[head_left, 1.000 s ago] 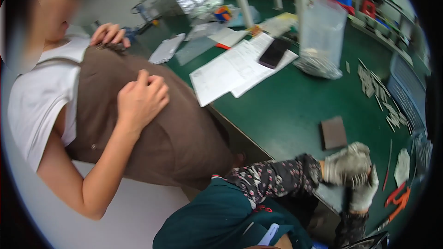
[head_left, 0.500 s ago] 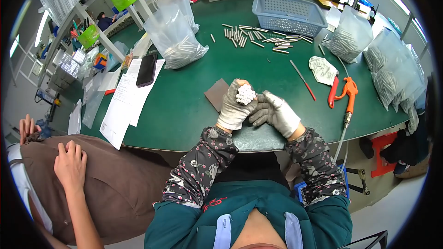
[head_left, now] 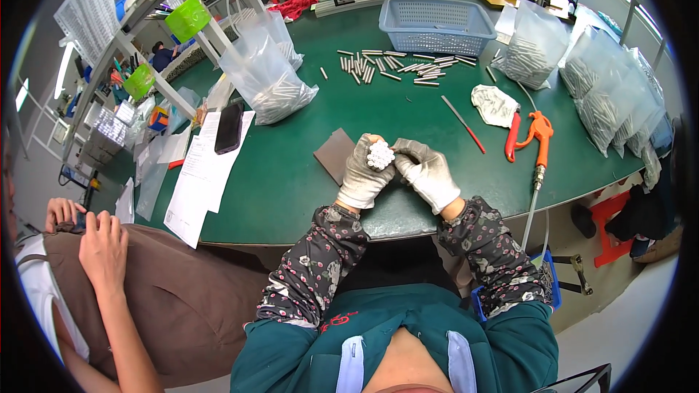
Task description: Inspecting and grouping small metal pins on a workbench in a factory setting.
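My left hand point(head_left: 362, 175), in a pale work glove, is closed around a bundle of metal pins point(head_left: 380, 155). The pins' round ends face up, packed tightly together. My right hand point(head_left: 427, 173), gloved too, is curled with thumb and fingers drawn together against the bundle's right side. Whatever lies between its fingertips is hidden. Left of my left hand, a flat brown piece point(head_left: 333, 156) rests on the green table point(head_left: 284, 182). Farther off lie loose metal pins point(head_left: 371, 67), scattered in front of a blue plastic basket point(head_left: 437, 29).
Bags of pins point(head_left: 271, 98) stand left, with more bags point(head_left: 610, 109) at right. A file with a red handle point(head_left: 466, 125), a white cloth point(head_left: 495, 105) and an orange air gun point(head_left: 539, 131) lie right. A phone point(head_left: 229, 128) rests on papers. A co-worker's hand point(head_left: 103, 251) is at left.
My right hand has come in against the bundle and its fingers have curled together. My left hand still holds the pins. The whole view has shifted slightly.
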The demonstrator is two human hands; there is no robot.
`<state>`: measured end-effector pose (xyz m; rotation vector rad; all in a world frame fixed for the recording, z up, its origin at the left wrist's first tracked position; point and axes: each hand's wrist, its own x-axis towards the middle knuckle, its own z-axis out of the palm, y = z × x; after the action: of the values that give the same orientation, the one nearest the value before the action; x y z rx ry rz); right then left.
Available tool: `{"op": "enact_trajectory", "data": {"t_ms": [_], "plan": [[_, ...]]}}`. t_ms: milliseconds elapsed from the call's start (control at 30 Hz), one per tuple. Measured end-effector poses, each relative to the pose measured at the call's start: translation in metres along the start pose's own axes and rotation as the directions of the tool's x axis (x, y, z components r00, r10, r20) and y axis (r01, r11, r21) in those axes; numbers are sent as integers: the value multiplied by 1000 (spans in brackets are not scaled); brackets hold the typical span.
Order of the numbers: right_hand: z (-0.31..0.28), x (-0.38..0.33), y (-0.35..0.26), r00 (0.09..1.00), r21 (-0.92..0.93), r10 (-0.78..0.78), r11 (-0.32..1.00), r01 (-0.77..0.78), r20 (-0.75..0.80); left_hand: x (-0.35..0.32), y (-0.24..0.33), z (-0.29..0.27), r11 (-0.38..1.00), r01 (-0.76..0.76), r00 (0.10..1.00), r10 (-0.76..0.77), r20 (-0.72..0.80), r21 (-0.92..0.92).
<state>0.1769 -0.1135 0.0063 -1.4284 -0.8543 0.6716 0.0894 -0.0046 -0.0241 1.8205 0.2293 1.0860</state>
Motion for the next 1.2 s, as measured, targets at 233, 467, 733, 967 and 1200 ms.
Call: {"op": "enact_trajectory", "data": {"t_ms": [233,467,733,967,1200], "plan": [[2,2,10,928,-200,-365,918,344,-80,1,1,-2,999,20,999,-19,34,-27],[0,2,9,961,-170,-266,953,252,-68,1,8,-4,974,123,992,-117,43,-190],[-3,2,6,980,-168,-158,976,137,-121,6,38,-31,998,57,998,-58,-21,-15],[-31,28,-1,870,-669,-472,693,268,-141,-8,8,-98,910,385,909,-403,-107,-154],[-80,47,-16,940,-976,-266,95,-197,-216,-5,8,-100,811,538,814,-570,-109,-230]]}}
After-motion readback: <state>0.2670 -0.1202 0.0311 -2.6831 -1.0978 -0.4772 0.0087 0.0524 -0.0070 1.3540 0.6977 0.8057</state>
